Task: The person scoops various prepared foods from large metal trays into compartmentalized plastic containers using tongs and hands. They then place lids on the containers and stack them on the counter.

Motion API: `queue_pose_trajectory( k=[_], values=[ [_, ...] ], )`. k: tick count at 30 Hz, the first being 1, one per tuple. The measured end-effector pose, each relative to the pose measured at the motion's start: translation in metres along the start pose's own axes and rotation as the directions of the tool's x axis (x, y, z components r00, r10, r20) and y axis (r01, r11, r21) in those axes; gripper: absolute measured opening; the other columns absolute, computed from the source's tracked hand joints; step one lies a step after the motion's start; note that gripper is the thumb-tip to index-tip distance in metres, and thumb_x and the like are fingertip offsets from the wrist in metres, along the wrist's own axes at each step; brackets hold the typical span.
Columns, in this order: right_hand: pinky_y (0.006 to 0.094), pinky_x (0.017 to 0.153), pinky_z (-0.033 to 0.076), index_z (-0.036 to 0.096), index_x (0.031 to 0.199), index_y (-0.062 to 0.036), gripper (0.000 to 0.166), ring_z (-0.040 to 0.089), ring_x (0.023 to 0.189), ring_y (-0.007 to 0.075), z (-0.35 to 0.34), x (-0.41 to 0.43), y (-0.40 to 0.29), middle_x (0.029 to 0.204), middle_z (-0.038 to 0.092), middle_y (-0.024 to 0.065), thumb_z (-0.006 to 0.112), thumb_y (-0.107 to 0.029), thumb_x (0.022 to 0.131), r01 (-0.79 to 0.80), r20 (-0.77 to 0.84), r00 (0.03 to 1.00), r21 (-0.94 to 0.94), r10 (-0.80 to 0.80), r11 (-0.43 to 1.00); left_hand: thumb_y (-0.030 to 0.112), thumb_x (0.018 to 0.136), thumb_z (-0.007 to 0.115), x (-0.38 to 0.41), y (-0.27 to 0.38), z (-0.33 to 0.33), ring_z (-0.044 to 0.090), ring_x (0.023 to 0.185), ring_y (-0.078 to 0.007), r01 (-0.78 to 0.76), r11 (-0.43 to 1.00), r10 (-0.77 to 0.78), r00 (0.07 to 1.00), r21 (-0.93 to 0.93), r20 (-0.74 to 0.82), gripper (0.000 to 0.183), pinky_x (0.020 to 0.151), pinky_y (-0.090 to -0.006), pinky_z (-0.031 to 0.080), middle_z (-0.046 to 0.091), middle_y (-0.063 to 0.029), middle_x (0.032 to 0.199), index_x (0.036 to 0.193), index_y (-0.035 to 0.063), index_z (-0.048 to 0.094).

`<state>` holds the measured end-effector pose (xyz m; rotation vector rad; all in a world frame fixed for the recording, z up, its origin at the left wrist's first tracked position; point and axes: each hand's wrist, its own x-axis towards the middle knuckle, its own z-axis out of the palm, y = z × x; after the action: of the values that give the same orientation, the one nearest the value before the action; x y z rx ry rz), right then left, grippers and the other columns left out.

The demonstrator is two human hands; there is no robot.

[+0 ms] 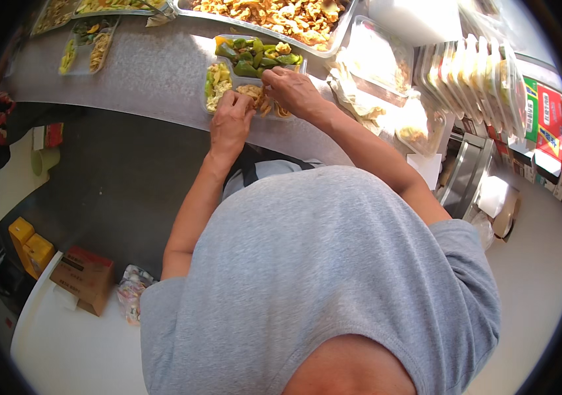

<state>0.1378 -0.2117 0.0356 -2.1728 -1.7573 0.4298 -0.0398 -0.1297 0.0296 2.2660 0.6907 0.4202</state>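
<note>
A clear plastic compartment meal tray lies on the grey counter. Green peppers fill its far compartment, and a yellow and green egg-like dish its left one. Both hands are over the near compartment with pale brown food pieces. My left hand has its fingertips at the left part of that food, bent close together. My right hand reaches in from the right, its fingertips at the edge between the peppers and the brown food. Whether either hand pinches a piece is hidden by the fingers.
Beyond the tray stands a large metal pan of fried food. A smaller filled tray is at the far left. To the right are a crumpled cloth, lidded containers and a row of upright filled containers. Cartons stand beyond.
</note>
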Motion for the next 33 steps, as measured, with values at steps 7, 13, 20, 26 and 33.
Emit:
queue_pose_trajectory(
  k=[7,13,20,26,33],
  values=[
    [0.0411,0.074,0.054,0.058,0.091,-0.0017,0.015,0.066,0.091,0.0329,0.007,0.004,-0.02,0.09,0.064,0.0177,0.063,-0.011,0.081,-0.062,0.019,0.998,-0.158,0.065,0.985,0.002,0.078,0.073,0.009,-0.006,0.001,0.061,0.09,-0.0305,0.027,0.999,-0.026,0.999,-0.021,0.035,0.024,0.076,-0.0411,0.05,0.058,-0.0113,0.094,0.099,0.0048,0.062],
    [0.0434,0.071,0.055,0.056,0.092,-0.0021,0.015,0.068,0.086,0.0356,0.014,0.001,-0.014,0.086,0.066,0.018,0.062,-0.009,0.081,-0.116,-0.045,0.992,-0.039,0.115,0.992,0.003,0.082,0.071,0.005,-0.01,0.001,0.063,0.081,-0.0278,-0.014,0.999,0.013,1.0,-0.051,-0.023,0.013,0.072,-0.0386,0.051,0.061,-0.0125,0.091,0.093,0.0028,0.063],
    [0.0462,0.077,0.052,0.055,0.096,-0.0028,0.014,0.065,0.09,0.038,-0.002,-0.014,-0.01,0.09,0.066,0.0204,0.059,-0.012,0.086,-0.248,-0.056,0.964,0.165,0.26,0.955,0.005,0.085,0.069,-0.002,-0.011,-0.012,0.063,0.086,-0.0287,0.02,0.999,-0.025,0.993,-0.046,-0.115,0.013,0.074,-0.0388,0.051,0.062,-0.0132,0.098,0.097,0.0026,0.066],
    [0.0371,0.07,0.053,0.064,0.105,-0.0021,0.019,0.068,0.078,0.027,-0.084,-0.029,0.048,0.095,0.071,0.0158,0.065,-0.014,0.09,-0.315,-0.255,0.884,0.298,0.393,0.901,0.012,0.088,0.067,0.014,-0.058,-0.041,0.064,0.09,-0.0268,0.236,0.972,-0.221,0.932,0.017,-0.287,0.026,0.077,-0.0373,0.051,0.064,-0.0124,0.103,0.111,0.0002,0.066],
    [0.04,0.074,0.052,0.064,0.107,-0.0072,0.023,0.066,0.082,0.0285,-0.221,-0.024,0.118,0.104,0.064,0.0117,0.07,-0.016,0.086,-0.456,-0.734,0.573,0.085,0.365,0.886,0.0,0.088,0.057,0.014,-0.102,-0.013,0.053,0.066,-0.0083,0.384,0.849,-0.415,0.91,-0.362,-0.007,0.034,0.06,-0.0254,0.046,0.06,-0.0013,0.079,0.121,0.0029,0.065]
  ],
)
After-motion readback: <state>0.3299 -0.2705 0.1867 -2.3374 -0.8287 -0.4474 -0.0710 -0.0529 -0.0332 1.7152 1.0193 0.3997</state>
